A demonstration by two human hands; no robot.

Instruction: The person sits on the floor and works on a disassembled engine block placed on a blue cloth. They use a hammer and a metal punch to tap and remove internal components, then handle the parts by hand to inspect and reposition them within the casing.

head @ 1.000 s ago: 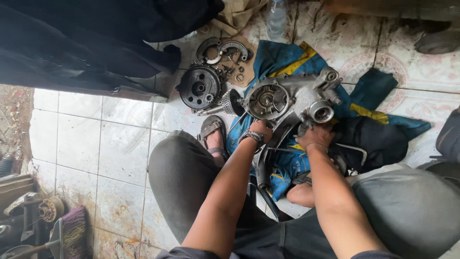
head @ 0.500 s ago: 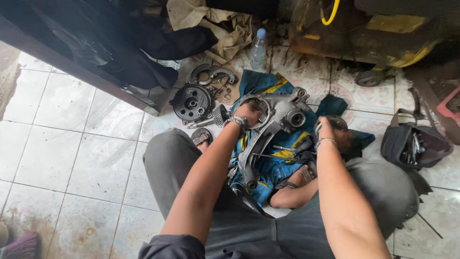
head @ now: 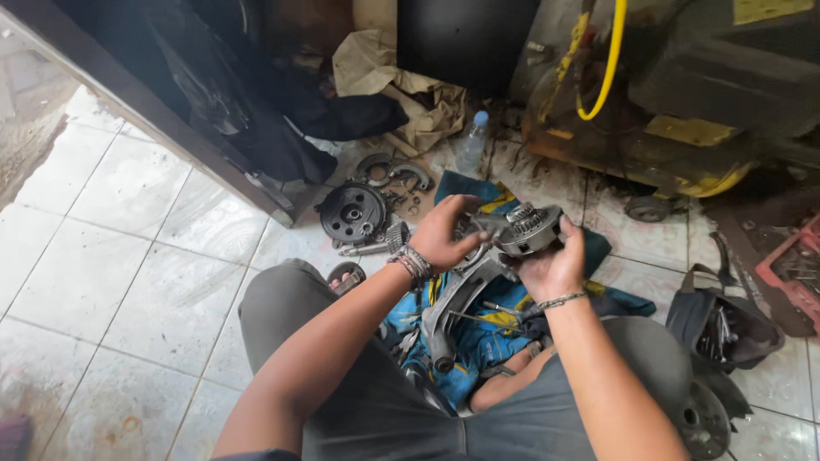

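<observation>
A round drum (head: 353, 213) lies left of the cloth (head: 478, 341), bottle (head: 471, 143) seemingly behind it.

The floor (head: 111, 282) is pale square tile, streaked with rust-brown stains and dark grout. Daylight falls on the tiles left of a dark slanting beam (head: 162, 128). Right of the beam the room is dim, the tiles grimy. Far right of it stands a worn yellow machine (head: 683, 137), a yellow hose (head: 608, 68) looping above.
</observation>
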